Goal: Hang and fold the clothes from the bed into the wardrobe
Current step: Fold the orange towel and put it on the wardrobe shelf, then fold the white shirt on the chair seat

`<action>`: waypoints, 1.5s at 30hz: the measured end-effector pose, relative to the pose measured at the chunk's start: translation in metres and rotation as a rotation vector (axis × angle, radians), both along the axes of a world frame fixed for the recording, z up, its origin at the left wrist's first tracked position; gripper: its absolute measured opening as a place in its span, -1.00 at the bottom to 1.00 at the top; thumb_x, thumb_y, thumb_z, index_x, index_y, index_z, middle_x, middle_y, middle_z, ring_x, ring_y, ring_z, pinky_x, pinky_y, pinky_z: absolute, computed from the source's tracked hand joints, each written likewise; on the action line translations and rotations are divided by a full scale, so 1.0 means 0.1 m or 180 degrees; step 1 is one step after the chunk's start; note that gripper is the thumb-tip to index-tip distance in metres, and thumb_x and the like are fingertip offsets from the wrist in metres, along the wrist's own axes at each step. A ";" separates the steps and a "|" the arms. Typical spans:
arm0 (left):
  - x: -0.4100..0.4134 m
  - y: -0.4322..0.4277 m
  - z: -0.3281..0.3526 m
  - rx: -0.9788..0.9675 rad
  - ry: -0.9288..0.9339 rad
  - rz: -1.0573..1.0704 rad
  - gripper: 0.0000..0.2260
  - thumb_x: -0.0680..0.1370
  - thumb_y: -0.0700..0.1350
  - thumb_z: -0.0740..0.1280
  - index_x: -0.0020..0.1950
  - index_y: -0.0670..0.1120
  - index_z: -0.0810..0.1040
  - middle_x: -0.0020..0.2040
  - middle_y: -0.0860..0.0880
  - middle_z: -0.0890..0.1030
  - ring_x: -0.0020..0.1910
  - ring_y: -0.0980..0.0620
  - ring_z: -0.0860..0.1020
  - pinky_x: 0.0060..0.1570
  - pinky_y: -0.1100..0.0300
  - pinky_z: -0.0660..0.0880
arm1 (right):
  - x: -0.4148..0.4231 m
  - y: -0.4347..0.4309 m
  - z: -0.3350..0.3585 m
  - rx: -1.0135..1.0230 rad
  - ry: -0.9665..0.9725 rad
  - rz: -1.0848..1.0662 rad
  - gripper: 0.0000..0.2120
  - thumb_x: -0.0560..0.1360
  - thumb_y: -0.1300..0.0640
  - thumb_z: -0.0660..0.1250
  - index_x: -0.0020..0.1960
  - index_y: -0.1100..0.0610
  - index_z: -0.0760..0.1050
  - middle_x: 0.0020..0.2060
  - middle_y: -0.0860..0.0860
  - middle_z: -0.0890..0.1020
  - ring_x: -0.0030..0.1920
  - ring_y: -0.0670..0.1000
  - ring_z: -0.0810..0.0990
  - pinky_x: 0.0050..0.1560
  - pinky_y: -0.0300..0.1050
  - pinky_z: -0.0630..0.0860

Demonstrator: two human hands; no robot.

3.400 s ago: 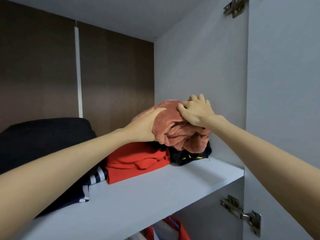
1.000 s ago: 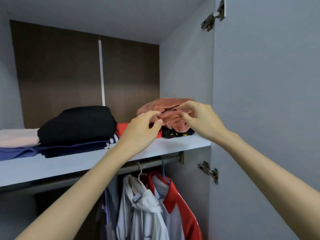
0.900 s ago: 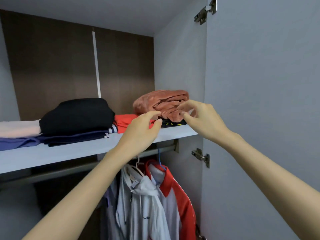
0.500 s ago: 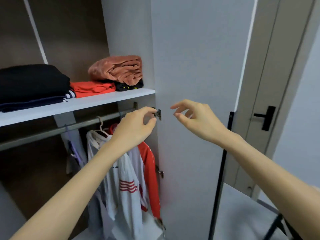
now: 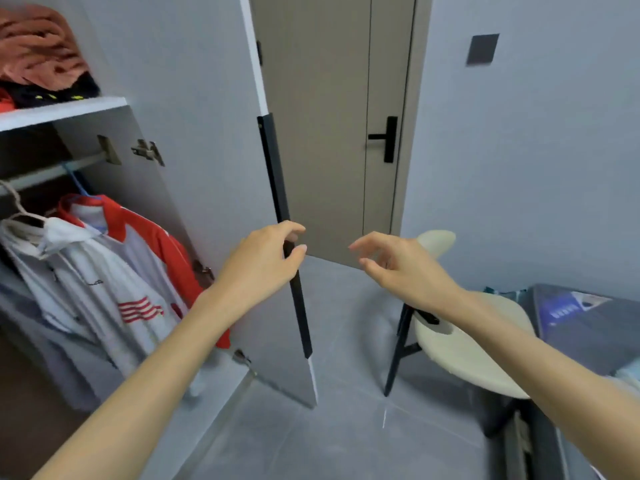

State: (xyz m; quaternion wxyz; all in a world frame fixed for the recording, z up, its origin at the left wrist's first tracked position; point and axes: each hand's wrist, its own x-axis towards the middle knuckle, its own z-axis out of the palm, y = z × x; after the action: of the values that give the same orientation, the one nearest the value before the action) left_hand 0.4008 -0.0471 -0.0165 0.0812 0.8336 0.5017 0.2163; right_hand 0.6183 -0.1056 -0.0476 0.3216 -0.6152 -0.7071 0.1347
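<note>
three folded garments (image 5: 38, 53) on one shelf (image 5: 62, 110), two jackets (image 5: 104, 289) on one rail (image 5: 52, 173), three hinges (image 5: 147, 152) and one black handle (image 5: 277, 178) on one wardrobe door (image 5: 207, 98); one room door (image 5: 329, 133), one chair (image 5: 460, 341), one wall switch (image 5: 482, 49).

folded rust-pink garment (image 5: 36, 51) topmost on wardrobe shelf (image 5: 69, 110), white-and-red jackets (image 5: 110, 278) on hangers (image 5: 17, 207) below

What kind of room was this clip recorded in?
Probably a home bedroom: an open wardrobe with jackets hanging on a rail and folded clothes on its shelf, a room door, and what looks like a bed at the right.
</note>
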 end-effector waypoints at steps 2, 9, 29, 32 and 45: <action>0.36 -0.15 -0.21 -0.0154 0.0099 -0.0113 -0.69 0.60 0.03 0.22 0.34 0.08 0.44 0.25 0.12 0.55 0.24 0.05 0.49 0.15 0.14 0.37 | 0.36 -0.27 -0.22 -0.0186 -0.0018 -0.0133 -0.79 0.54 0.10 0.25 0.14 -0.09 0.52 -0.15 -0.32 0.55 -0.19 -0.19 0.56 -0.10 -0.11 0.50; 1.65 -0.69 -0.85 -0.0602 0.0455 -0.0643 -0.67 0.62 0.03 0.19 0.38 0.04 0.40 0.30 0.09 0.52 0.26 0.02 0.48 0.15 0.06 0.45 | 1.46 -1.21 -0.93 -0.0708 0.0197 -0.0771 -0.77 0.53 0.15 0.27 0.16 -0.04 0.53 -0.05 -0.17 0.62 -0.21 -0.15 0.56 -0.09 -0.16 0.50; 4.67 -0.92 -2.51 -0.1329 0.1346 -0.2709 -0.65 0.60 -0.05 0.19 0.39 -0.01 0.41 0.29 -0.02 0.53 0.26 -0.06 0.47 0.14 0.05 0.46 | 3.27 -2.42 -2.58 -0.1559 0.1131 -0.3086 -0.75 0.53 0.18 0.26 0.18 0.08 0.56 0.06 -0.05 0.64 -0.16 -0.17 0.45 -0.21 -0.43 0.25; 4.99 -0.98 -2.82 -0.1486 0.1514 -0.2950 -0.66 0.60 -0.06 0.19 0.38 -0.02 0.42 0.26 -0.01 0.55 0.21 -0.04 0.50 0.07 0.11 0.44 | 3.42 -2.64 -2.87 -0.1776 0.1356 -0.3428 -0.75 0.53 0.18 0.25 0.18 0.10 0.56 0.07 -0.02 0.63 -0.05 -0.09 0.52 -0.14 -0.34 0.28; 6.12 -1.71 -4.53 -0.2116 0.2482 -0.3432 -0.60 0.63 -0.06 0.12 0.47 -0.01 0.26 0.25 -0.02 0.50 0.19 -0.01 0.49 0.05 0.09 0.46 | 4.12 -3.65 -4.30 -0.2754 0.2426 -0.4654 -0.68 0.53 0.22 0.22 0.28 0.16 0.48 0.25 0.10 0.53 0.23 0.11 0.50 0.10 -0.13 0.40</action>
State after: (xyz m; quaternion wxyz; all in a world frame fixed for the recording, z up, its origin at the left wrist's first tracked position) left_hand 1.0129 -0.2177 -0.4691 0.2401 0.9120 0.0544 -0.3282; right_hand 1.0301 -0.4706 -0.4778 0.2798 -0.8883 0.1211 0.3434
